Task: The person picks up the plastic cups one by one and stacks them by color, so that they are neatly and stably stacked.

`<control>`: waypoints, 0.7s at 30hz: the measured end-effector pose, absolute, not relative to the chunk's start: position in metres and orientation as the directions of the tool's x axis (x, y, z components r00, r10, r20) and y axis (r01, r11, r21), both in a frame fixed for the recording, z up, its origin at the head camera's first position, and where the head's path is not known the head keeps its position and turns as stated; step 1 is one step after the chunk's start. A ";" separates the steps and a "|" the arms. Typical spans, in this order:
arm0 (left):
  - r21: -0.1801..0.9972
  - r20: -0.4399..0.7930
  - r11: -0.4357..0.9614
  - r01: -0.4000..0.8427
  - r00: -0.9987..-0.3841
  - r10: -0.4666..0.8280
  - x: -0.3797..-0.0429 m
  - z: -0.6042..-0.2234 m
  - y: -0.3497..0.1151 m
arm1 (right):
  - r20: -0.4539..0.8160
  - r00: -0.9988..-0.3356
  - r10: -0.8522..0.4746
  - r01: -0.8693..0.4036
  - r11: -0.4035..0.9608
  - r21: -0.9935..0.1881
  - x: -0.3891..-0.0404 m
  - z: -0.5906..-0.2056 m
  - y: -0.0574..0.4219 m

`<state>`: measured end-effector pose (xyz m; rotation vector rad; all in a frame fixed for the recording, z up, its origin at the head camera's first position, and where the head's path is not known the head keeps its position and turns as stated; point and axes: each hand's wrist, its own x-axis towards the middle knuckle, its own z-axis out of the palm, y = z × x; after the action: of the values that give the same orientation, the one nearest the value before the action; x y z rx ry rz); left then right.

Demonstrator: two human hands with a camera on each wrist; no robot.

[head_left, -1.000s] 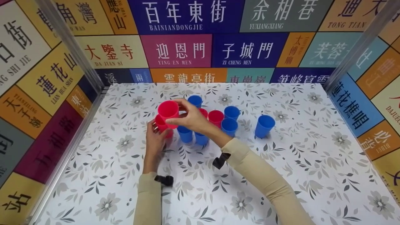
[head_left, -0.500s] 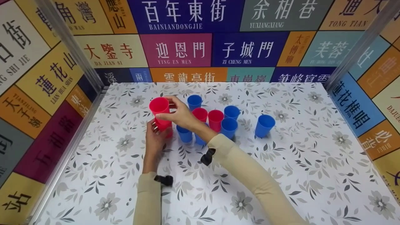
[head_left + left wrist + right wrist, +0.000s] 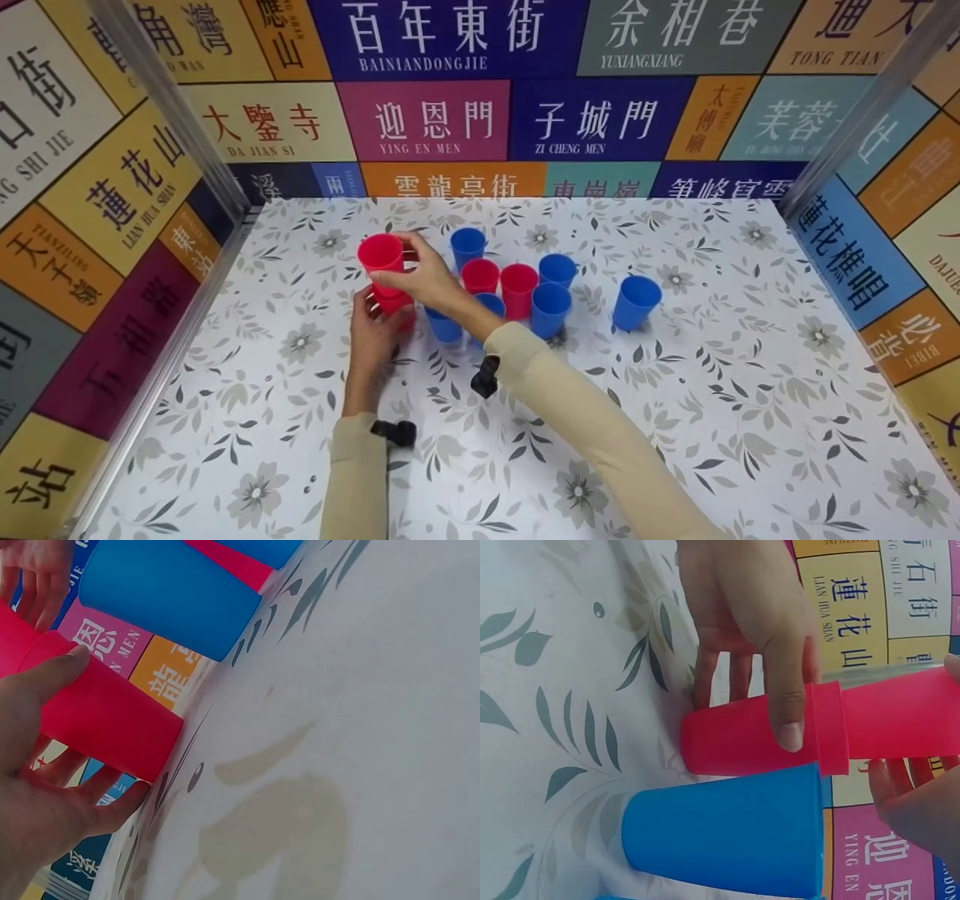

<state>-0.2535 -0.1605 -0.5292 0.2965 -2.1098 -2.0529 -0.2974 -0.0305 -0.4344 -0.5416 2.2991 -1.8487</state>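
My left hand (image 3: 370, 334) grips a red plastic cup (image 3: 735, 736) standing upright on the table, thumb on one side and fingers on the other. A wide band at its top in the right wrist view looks like a second rim. Above it my right hand (image 3: 429, 279) holds another red cup (image 3: 381, 253) between thumb and fingers. That upper cup's base sits inside the mouth of the lower one, with most of its wall still showing. Close beside the lower cup stands a blue cup (image 3: 724, 832), partly hidden by my right arm in the head view.
Right of my hands, two red cups (image 3: 518, 289) stand among several blue cups (image 3: 551, 307). One blue cup (image 3: 637, 301) stands apart at the right, another blue cup (image 3: 468, 246) at the back. The floral tabletop (image 3: 675, 420) is bounded by sign-covered walls (image 3: 424, 124).
My right hand has moved left with its red cup, from beside the held red cup's mouth to over and into it. My left hand has stayed in place.
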 end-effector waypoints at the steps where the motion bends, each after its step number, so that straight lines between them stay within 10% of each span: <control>1: 0.999 -0.016 0.029 -0.025 -0.963 -0.269 -0.254 -0.529 -0.161 | 0.109 -0.926 -0.361 -0.186 0.186 -0.965 -0.297 -0.436 -0.031; 21: 0.998 -0.030 -0.063 -0.014 -0.964 -0.263 -0.255 -0.528 -0.157 | 0.126 -0.920 -0.370 -0.181 0.118 -0.976 -0.294 -0.439 -0.016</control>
<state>-0.2554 -0.1567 -0.5278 0.3036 -2.0239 -2.1513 -0.2942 -0.0160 -0.4388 -0.5557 2.2324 -1.9144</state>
